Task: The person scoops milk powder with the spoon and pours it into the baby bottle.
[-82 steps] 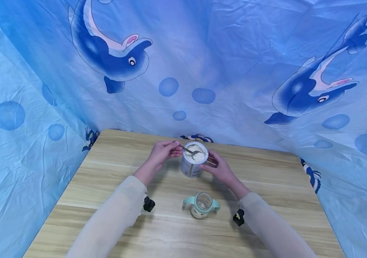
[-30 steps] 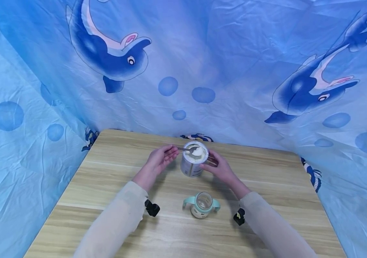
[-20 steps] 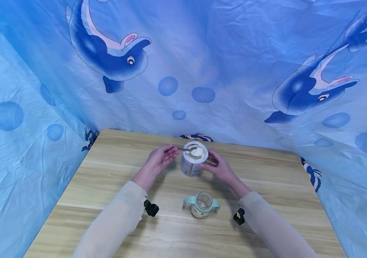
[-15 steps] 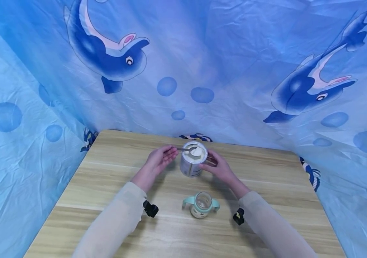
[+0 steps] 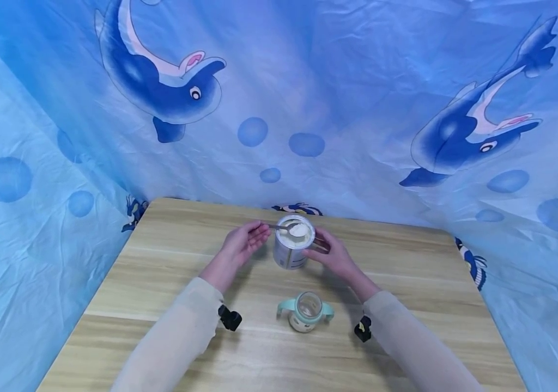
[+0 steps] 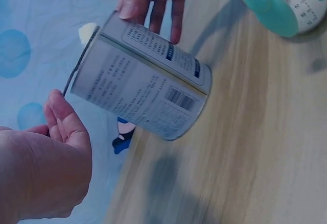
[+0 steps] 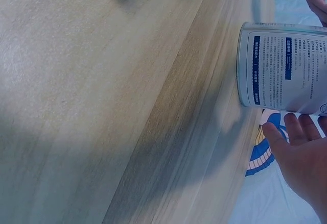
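Step in hand: prob. scooping. Spoon [image 5: 281, 227], heaped w/ white powder [image 5: 300, 230], is over mouth of upright can [image 5: 290, 257]. L hand [image 5: 242, 244] pinches its handle left of can; R hand [image 5: 335, 256] grips can's right side. Spoon's long axis crosses can's mouth, approx. horiz., tip twd R hand. Next move prob. needs level lift clear of can; 2-handled cup [image 5: 303, 322] nearer person than can.

The person wears 2 long, plain off-white sleeves [image 5: 173, 329]; near each cuff sits 1 small, blocky black wrist camera [image 5: 230, 318], the right one showing a yellowish patch.
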{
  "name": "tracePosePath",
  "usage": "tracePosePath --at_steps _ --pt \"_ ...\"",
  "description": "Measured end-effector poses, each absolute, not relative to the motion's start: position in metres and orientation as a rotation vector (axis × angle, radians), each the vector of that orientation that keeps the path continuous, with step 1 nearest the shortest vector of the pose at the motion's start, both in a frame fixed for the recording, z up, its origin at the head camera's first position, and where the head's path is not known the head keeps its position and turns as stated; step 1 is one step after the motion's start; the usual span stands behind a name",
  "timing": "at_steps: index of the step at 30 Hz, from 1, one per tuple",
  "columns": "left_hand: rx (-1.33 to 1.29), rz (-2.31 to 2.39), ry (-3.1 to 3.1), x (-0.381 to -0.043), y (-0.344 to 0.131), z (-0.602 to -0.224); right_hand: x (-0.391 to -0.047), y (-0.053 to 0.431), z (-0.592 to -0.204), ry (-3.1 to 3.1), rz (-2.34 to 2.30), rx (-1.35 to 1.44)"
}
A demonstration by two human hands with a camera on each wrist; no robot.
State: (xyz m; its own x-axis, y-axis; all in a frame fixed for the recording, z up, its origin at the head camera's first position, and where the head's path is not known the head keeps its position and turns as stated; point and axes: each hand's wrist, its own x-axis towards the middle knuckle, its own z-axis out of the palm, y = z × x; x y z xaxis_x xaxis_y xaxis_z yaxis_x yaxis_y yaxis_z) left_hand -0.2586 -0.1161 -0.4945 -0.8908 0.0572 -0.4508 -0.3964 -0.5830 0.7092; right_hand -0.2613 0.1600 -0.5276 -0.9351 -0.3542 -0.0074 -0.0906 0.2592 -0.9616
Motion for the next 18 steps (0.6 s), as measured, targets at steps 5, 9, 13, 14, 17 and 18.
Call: tracePosePath --at_steps 5,9,13,14,17,18 --pt "-0.578 2.525 1.254 -0.2581 -0.1181 -0.4957 -0.2604 0.1592 -0.5283 2.316 -1.718 -0.398" --pt "-0.563 2.522 1.257 -0.2598 -0.1174 -0.4953 -0.2600 0.1603 -0.5270 2.321 -1.723 -0.395" --pt "-0.569 2.520 1.257 -0.2614 -0.1169 -0.4957 -0.2602 0.1610 -0.5265 2.327 -1.719 -0.408" --pt "-0.569 2.518 1.259 -0.2617 -0.1170 -0.4961 -0.2602 0.1613 -0.5265 2.325 -1.718 -0.409" --pt "-0.568 2.525 1.261 -0.2610 -0.1201 -0.4977 -0.2596 0.1592 -0.5269 2.319 -1.714 -0.401" --pt "-0.563 2.521 1.270 -0.2603 -0.1214 -0.4981 -0.2593 0.1581 -0.5273 2.316 -1.715 -0.395"
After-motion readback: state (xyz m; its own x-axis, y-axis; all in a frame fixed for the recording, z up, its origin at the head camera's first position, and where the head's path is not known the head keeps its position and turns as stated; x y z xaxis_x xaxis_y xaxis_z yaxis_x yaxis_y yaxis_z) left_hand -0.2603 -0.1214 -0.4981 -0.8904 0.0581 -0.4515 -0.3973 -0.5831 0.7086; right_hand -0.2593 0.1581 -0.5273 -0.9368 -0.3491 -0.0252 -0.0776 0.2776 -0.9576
